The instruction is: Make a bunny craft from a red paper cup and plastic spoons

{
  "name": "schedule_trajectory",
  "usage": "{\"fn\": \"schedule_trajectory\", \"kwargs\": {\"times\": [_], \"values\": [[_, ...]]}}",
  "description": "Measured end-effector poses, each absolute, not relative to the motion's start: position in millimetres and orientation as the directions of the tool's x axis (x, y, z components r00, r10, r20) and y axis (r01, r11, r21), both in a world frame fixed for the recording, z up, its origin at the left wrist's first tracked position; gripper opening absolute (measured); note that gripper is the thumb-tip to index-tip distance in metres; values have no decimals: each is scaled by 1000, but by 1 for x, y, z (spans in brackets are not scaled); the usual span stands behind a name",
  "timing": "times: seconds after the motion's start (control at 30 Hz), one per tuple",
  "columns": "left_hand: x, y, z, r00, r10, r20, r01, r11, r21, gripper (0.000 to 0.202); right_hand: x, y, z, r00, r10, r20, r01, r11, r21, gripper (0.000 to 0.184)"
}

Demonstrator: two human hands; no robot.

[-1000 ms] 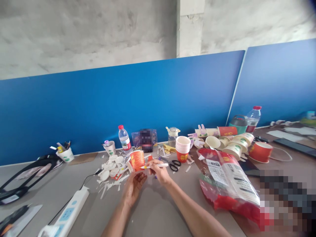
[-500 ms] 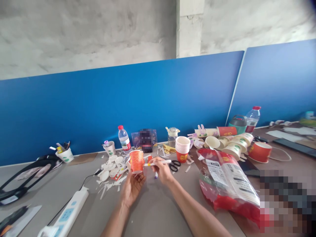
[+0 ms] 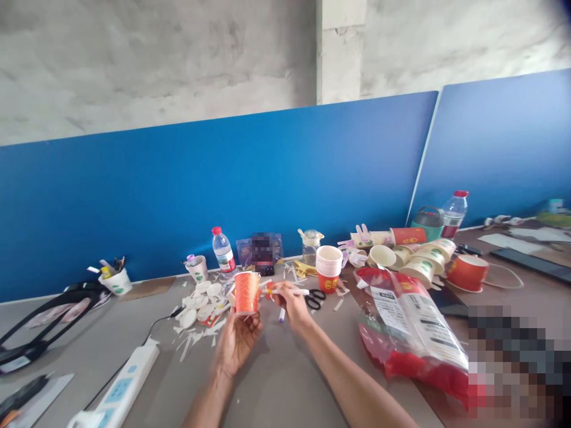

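Observation:
My left hand (image 3: 239, 340) is closed around the lower part of a red-orange paper cup (image 3: 247, 292), held nearly upright above the table. In my right hand (image 3: 292, 306) is a white marker (image 3: 301, 292), gripped like a pen and lying almost level. Its front end points left at the cup's side; I cannot tell whether it touches. Below the right fingers lies a purple-and-white marker (image 3: 282, 315). Black-handled scissors (image 3: 314, 299) rest to the right of that hand, beside a stack of paper cups (image 3: 329, 270). Cut white paper pieces (image 3: 189, 318) are scattered left of the held cup.
A water bottle (image 3: 223, 255) and a lidded glass jar (image 3: 311, 246) stand behind my hands. To the right are a red-and-clear plastic bag (image 3: 401, 333) and several paper cups on their sides (image 3: 422, 267). A power strip (image 3: 127, 380) lies at the left front.
My right hand and the white marker have shifted very slightly, with the marker's front end a little higher. The cup stays in my left hand, almost unmoved.

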State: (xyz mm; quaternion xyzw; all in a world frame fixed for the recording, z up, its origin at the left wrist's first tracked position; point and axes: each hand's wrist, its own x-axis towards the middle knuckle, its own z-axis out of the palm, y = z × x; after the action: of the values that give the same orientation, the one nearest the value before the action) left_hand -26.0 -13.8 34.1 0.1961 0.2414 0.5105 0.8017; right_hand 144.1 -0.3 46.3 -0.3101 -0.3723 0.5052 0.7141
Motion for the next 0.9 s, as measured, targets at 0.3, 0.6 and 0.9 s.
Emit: {"fn": "schedule_trajectory", "kwargs": {"times": [0.3, 0.6, 0.9], "values": [[-17, -28, 36, 529, 832, -166, -607, 508, 612, 36, 140, -4, 50, 240, 936, 257, -524, 348, -778, 47], [-10, -21, 29, 307, 926, -218, -541, 359, 761, 22, 149, 4, 39, 286, 932, 223, -463, 338, -819, 38], [-10, -20, 30, 244, 934, -261, -574, 356, 738, 14, 148, 1, 48, 327, 908, 260, -495, 400, -772, 33]]}}
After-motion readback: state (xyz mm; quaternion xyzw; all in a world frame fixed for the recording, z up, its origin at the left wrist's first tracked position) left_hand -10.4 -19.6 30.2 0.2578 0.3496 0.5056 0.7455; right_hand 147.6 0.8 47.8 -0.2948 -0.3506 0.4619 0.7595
